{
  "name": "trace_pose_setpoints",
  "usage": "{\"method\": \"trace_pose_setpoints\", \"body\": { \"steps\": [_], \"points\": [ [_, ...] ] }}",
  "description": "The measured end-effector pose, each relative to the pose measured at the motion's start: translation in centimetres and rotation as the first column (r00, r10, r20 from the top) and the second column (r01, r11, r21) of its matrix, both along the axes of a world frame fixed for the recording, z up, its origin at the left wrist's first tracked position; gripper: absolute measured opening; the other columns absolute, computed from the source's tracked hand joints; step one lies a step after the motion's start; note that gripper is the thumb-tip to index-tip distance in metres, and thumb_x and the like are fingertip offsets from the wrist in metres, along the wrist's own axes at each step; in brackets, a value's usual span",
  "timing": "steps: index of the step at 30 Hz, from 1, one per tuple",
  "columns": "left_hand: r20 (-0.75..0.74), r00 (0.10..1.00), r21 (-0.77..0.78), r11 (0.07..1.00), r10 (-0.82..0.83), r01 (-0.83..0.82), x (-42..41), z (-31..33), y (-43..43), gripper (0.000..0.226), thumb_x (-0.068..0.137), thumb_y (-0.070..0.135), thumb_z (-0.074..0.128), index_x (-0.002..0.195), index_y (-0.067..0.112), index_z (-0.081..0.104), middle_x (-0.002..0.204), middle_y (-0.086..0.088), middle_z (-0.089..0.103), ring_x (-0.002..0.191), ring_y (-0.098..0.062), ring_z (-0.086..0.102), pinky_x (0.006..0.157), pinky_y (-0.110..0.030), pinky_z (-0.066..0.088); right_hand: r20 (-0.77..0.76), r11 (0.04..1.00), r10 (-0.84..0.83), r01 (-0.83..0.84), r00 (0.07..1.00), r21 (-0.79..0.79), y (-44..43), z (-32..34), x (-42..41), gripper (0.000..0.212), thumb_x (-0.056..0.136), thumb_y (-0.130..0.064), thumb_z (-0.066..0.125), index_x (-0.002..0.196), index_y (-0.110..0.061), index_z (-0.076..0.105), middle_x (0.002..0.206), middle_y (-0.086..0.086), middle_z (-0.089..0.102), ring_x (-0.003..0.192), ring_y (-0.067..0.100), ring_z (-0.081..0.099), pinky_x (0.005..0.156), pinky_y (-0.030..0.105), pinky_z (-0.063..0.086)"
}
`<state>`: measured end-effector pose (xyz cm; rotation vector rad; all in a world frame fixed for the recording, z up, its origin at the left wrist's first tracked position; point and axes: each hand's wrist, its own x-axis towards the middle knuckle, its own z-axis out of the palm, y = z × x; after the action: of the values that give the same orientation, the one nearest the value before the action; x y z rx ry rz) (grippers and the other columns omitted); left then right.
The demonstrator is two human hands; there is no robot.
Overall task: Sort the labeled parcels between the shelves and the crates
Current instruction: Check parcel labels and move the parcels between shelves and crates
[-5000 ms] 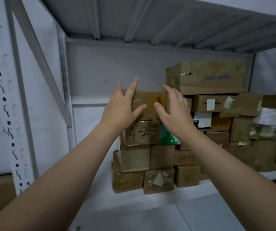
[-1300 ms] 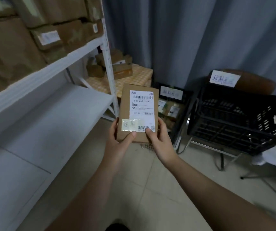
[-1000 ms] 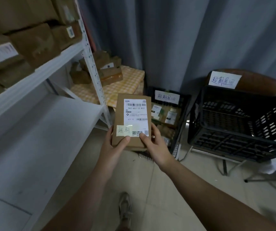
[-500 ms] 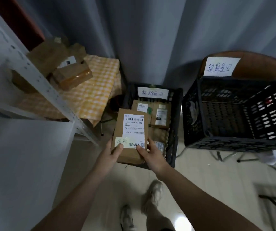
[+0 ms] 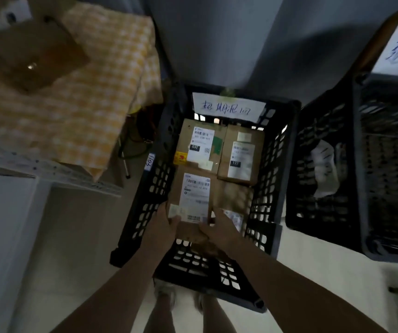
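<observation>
Left hand [image 5: 163, 222] and right hand [image 5: 219, 228] each pinch the near edge of a flat cardboard parcel [image 5: 193, 200] with a white printed label, held inside the black lattice plastic crate [image 5: 148, 195], rectangular labelled boxes [image 5: 200, 143] beyond, handwritten paper sign [image 5: 228, 108] on the far wall.

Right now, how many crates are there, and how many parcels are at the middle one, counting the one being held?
Black crates: 2
Parcels lying in the middle crate: 3
Parcel held in left hand and right hand: 1
Total: 6
</observation>
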<state>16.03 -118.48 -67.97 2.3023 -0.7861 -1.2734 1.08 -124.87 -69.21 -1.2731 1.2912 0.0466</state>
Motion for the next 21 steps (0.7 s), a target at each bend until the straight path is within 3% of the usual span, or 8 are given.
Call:
{"method": "trace_pose_setpoints", "body": {
  "steps": [2, 6, 10, 14, 17, 21],
  "points": [
    [0.013, 1.000, 0.020, 1.000, 0.012, -0.013, 0.6, -2.9, -0.6, 0.045, 0.097, 0.016, 0.050, 0.138, 0.009, 0.034, 0.127, -0.014, 0.054, 0.113, -0.029, 0.054, 0.090, -0.035, 0.046, 0.040, 1.000, 0.001, -0.001, 0.999, 0.002, -0.5, -2.6, 1.1, 0.037, 0.091, -0.017, 0.063, 0.121, -0.028, 0.044, 0.112, -0.012, 0.057, 0.099, 0.005, 0.057, 0.071, 0.008, 0.047],
    [0.045, 0.999, 0.045, 0.999, 0.018, -0.020, 1.2, -7.6, -1.2, 0.047, 0.098, 0.016, 0.047, 0.141, 0.014, 0.030, 0.129, -0.008, 0.053, 0.112, -0.025, 0.053, 0.081, -0.026, 0.040, 0.060, 0.998, -0.065, 0.065, 0.996, 0.007, -1.3, -7.5, 2.5, 0.039, 0.089, -0.011, 0.064, 0.120, -0.024, 0.044, 0.105, -0.017, 0.053, 0.085, -0.010, 0.054, 0.063, -0.001, 0.042],
    [0.025, 0.999, 0.085, 0.996, 0.022, -0.024, 1.1, -11.5, -2.1, 0.049, 0.095, 0.006, 0.047, 0.141, 0.012, 0.030, 0.132, -0.012, 0.049, 0.116, -0.025, 0.051, 0.090, -0.032, 0.046, -0.022, 0.998, -0.063, 0.063, 0.998, 0.004, -1.6, -11.4, 2.5, 0.046, 0.088, -0.014, 0.066, 0.130, -0.014, 0.046, 0.122, -0.003, 0.059, 0.102, 0.010, 0.055, 0.071, 0.011, 0.045],
    [0.163, 0.978, 0.140, 0.984, -0.133, 0.110, 1.2, -14.4, -2.5, 0.071, 0.095, 0.010, 0.049, 0.151, 0.018, 0.006, 0.138, -0.013, 0.039, 0.118, -0.027, 0.048, 0.086, -0.030, 0.044, -0.083, 0.998, -0.067, 0.066, 0.994, -0.017, -1.8, -14.1, 2.7, 0.050, 0.088, -0.003, 0.061, 0.133, -0.012, 0.041, 0.127, 0.006, 0.059, 0.112, 0.023, 0.058, 0.083, 0.035, 0.055],
    [0.232, 0.936, 0.116, 0.963, -0.265, 0.244, 1.3, -16.0, -2.7, 0.081, 0.093, 0.007, 0.050, 0.151, 0.017, -0.006, 0.149, -0.016, 0.021, 0.124, -0.030, 0.042, 0.096, -0.040, 0.045, -0.099, 0.993, -0.046, 0.035, 0.994, -0.111, -2.4, -15.3, 3.0, 0.048, 0.086, -0.005, 0.061, 0.131, -0.014, 0.046, 0.122, 0.005, 0.062, 0.106, 0.025, 0.062, 0.080, 0.043, 0.056],
    [0.238, 0.895, 0.107, 0.926, -0.376, 0.361, 1.7, -17.2, -2.7, 0.079, 0.093, 0.039, 0.052, 0.151, 0.026, 0.000, 0.156, -0.017, -0.003, 0.140, -0.037, 0.018, 0.111, -0.043, 0.030, -0.282, 0.930, 0.132, -0.217, 0.950, -0.298, -3.6, -15.8, 3.0, 0.054, 0.086, -0.026, 0.064, 0.136, -0.019, 0.046, 0.127, 0.006, 0.056, 0.108, 0.027, 0.056, 0.084, 0.041, 0.053]
  ]
}}
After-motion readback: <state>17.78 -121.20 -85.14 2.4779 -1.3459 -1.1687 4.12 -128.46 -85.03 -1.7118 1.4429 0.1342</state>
